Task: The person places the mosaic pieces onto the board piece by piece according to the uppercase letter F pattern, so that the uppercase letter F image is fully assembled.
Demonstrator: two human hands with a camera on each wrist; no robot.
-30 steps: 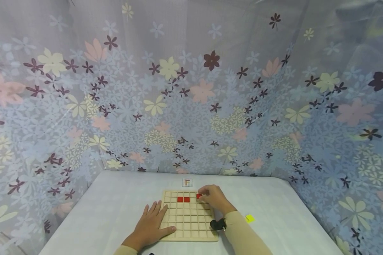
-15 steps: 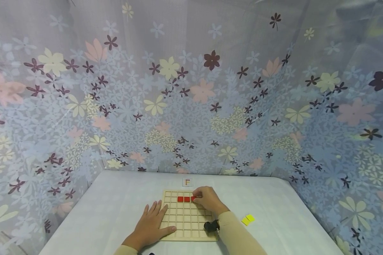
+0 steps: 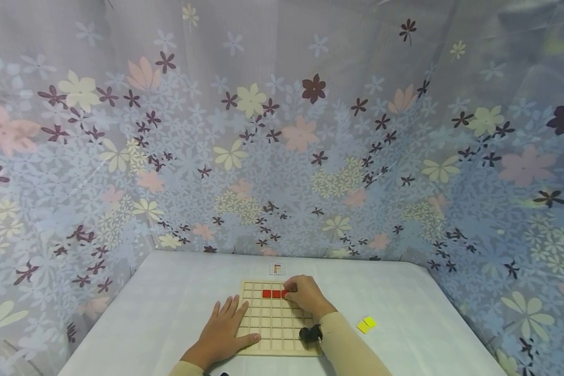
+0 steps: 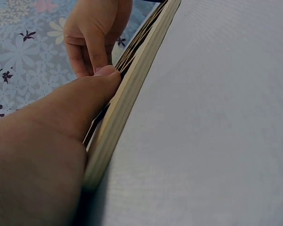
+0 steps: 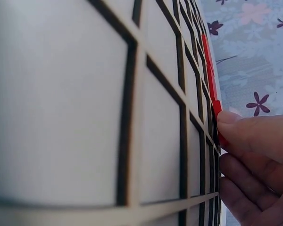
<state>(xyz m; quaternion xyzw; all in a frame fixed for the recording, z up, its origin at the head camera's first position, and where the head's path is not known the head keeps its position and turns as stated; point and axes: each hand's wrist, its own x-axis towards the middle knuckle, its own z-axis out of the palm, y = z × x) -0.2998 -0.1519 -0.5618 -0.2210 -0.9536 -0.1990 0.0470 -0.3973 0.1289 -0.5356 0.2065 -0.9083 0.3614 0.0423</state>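
Right hand (image 3: 307, 293): grip pinching a red tile (image 5: 218, 109) — nearest to it.
Tile's place: second row from the board's (image 3: 274, 332) far edge, just right of two neighbouring tiles (image 3: 267, 294); square-looking, no long axis.
Left hand (image 3: 223, 332): fingers spread, resting on the board's left side.
Hidden: tile's right part, under fingertips — cannot tell whether it sits flush.

Three red square tiles (image 3: 267, 294), two yellow square tiles (image 3: 369, 321), one wooden grid board (image 3: 275, 335) and one printed card (image 3: 277, 269) are showing.
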